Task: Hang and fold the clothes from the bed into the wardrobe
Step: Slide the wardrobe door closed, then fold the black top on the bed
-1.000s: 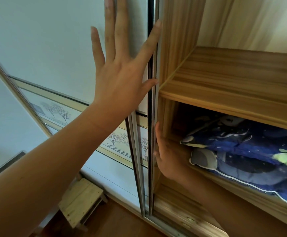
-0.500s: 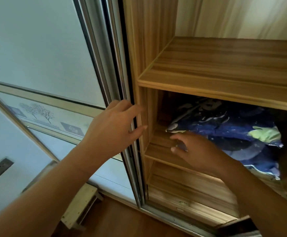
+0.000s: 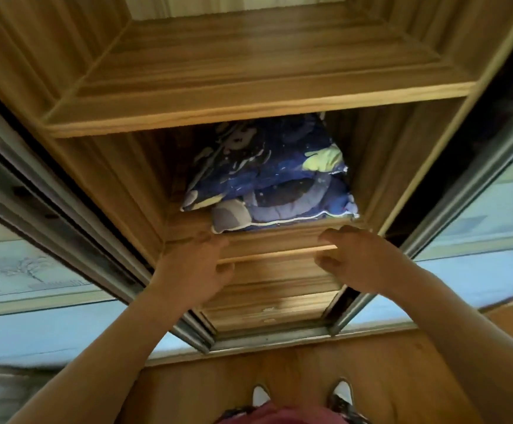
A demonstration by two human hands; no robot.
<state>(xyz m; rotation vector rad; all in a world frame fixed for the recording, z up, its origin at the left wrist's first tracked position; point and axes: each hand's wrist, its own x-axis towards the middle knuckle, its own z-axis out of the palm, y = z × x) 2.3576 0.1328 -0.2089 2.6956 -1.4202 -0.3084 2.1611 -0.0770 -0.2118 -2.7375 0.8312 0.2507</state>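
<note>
Reaching, curled — left hand (image 3: 194,267), right hand (image 3: 360,259).

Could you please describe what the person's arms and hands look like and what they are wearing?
Both forearms are bare, with no sleeve in view. The left hand and right hand wear no gloves, and no watch, ring or bracelet shows. At the bottom edge are a reddish garment and white shoes.

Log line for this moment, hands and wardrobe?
left hand: on lower shelf edge | right hand: curled, holding nothing | blue bedding: on that shelf | wardrobe: open
</note>
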